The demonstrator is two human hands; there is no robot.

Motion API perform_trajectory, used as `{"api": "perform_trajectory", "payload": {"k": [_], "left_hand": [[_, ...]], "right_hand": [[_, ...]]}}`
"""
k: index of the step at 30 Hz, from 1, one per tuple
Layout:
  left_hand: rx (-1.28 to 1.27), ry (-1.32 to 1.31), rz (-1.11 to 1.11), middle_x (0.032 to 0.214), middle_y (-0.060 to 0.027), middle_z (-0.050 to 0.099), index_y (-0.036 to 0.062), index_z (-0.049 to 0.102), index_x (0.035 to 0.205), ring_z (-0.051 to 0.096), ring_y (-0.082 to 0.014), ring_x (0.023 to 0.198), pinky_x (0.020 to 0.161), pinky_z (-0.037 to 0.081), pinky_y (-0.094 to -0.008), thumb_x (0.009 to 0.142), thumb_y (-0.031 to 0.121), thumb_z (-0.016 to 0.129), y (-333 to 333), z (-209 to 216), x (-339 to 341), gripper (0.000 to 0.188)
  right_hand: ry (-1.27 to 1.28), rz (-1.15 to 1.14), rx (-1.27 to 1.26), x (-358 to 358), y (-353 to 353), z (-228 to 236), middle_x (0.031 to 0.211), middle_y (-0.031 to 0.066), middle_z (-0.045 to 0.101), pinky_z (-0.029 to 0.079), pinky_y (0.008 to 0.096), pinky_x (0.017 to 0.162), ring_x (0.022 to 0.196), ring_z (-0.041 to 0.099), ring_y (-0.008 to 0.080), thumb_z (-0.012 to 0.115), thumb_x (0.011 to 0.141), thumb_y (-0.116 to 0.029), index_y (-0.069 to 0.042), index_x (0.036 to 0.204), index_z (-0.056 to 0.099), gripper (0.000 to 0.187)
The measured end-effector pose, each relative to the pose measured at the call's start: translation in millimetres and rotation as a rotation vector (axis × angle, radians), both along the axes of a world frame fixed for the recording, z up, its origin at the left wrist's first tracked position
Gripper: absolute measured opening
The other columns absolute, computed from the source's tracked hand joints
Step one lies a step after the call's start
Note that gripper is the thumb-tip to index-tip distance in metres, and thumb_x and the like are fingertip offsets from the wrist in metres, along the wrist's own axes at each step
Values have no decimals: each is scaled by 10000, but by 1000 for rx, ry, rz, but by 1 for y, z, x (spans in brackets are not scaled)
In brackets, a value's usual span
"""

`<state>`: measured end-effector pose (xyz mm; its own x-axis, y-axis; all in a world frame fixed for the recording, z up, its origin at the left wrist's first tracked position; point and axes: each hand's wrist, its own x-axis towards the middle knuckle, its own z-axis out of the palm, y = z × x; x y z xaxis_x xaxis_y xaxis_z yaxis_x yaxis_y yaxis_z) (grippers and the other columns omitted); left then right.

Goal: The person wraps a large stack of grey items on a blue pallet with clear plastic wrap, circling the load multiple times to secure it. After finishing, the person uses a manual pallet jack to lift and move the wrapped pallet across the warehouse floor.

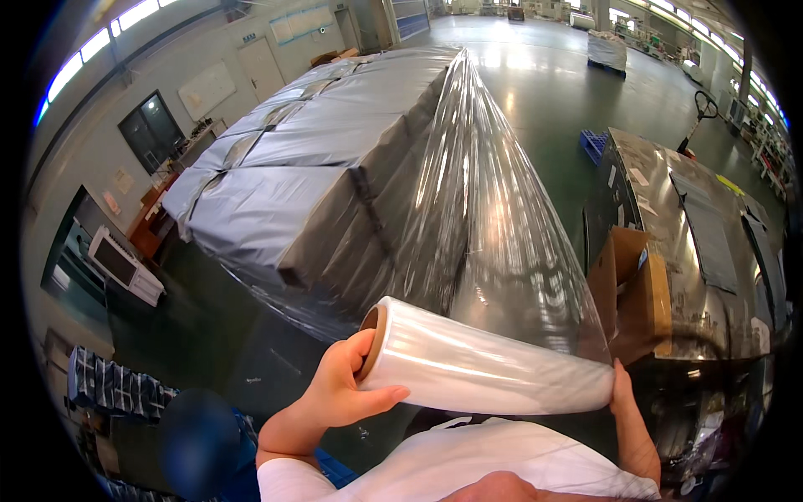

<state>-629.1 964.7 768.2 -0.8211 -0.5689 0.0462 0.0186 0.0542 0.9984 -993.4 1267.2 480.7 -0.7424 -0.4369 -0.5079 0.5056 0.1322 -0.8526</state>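
Film roll (493,360) sits crosswise in front of the white shirt (502,448), hands apart at its two ends. Left hand (339,386) clamps the end with the brown core (378,323), some fingertips hidden inside. Right hand (622,391) touches the other end; fingers mostly hidden, can't tell grip. Clear film (502,217) stretches to the wrapped stack (293,201), far side hidden. Blue blob (199,443) lower left: blurred, unidentifiable.
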Motion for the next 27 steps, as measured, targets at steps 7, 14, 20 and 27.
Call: {"api": "perform_trajectory", "payload": {"k": [7, 14, 20, 27], "left_hand": [[-577, -166, 229, 646, -101, 568, -24, 499, 782, 525, -114, 541, 486, 407, -250, 733, 126, 663, 61, 25, 149, 228], [-710, -277, 255, 615, -116, 558, -14, 465, 704, 526, -155, 486, 444, 388, -248, 723, 141, 662, 80, 25, 315, 251], [-752, -253, 380, 589, -126, 544, 3, 461, 691, 533, -178, 464, 421, 377, -253, 706, 156, 680, 68, 37, 421, 268], [-826, -554, 382, 601, -146, 535, 4, 456, 678, 529, -243, 475, 432, 387, -269, 685, 169, 701, -12, 45, 517, 296]], "right_hand": [[-286, 94, -24, 176, -21, -100, 812, 98, 547, 436, 371, 702, 735, 522, 209, 393, 899, -326, 10, 862, 538, 368], [-268, 241, 80, 387, -41, -142, 729, 95, 503, 449, 439, 699, 714, 518, 258, 385, 862, -267, -26, 759, 499, 285], [-392, 206, 121, 528, -68, -134, 696, 111, 506, 440, 415, 610, 641, 512, 247, 435, 771, -170, 1, 726, 526, 199], [-353, 594, 220, 643, -203, -142, 805, 148, 548, 455, 426, 685, 740, 546, 288, 420, 784, -156, 15, 832, 549, 219]]}}
